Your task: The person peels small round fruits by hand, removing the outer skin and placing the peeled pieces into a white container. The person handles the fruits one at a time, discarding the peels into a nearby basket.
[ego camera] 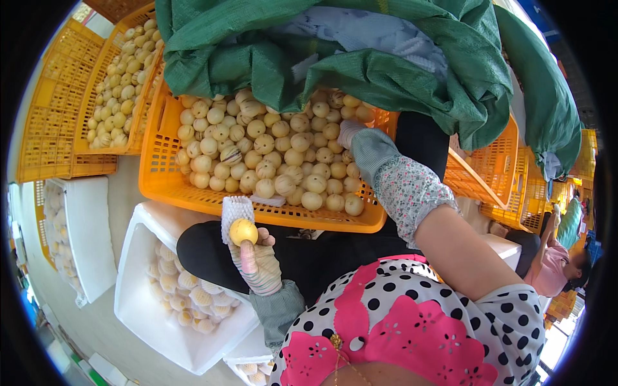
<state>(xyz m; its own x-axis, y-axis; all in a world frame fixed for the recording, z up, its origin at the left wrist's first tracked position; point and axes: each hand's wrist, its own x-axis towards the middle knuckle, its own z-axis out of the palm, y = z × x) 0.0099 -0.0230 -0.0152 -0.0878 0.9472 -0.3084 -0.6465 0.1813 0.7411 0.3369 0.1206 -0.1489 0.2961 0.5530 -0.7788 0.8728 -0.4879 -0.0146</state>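
Note:
My left hand [258,265], in a striped glove with bare fingertips, holds a round yellow fruit [243,232] together with a white foam net sleeve [236,208]. The sleeve stands up behind the fruit, near the front rim of an orange plastic crate [203,202]. Inside the crate lie many pale yellow fruits [264,144], some with dark streaks, like pepino melons. My right hand [349,133], also gloved, reaches into the crate's right side among the fruits. Its fingertips are hidden, so what it grips cannot be seen. A folded foam sleeve [268,200] lies inside the front wall.
A green woven sack [203,53] of white foam sleeves [367,36] overhangs the crate's far side. At lower left, a white foam box [140,284] holds sleeved fruits [200,299]. More orange crates [58,106] stand left and right. Another person [550,270] sits at far right.

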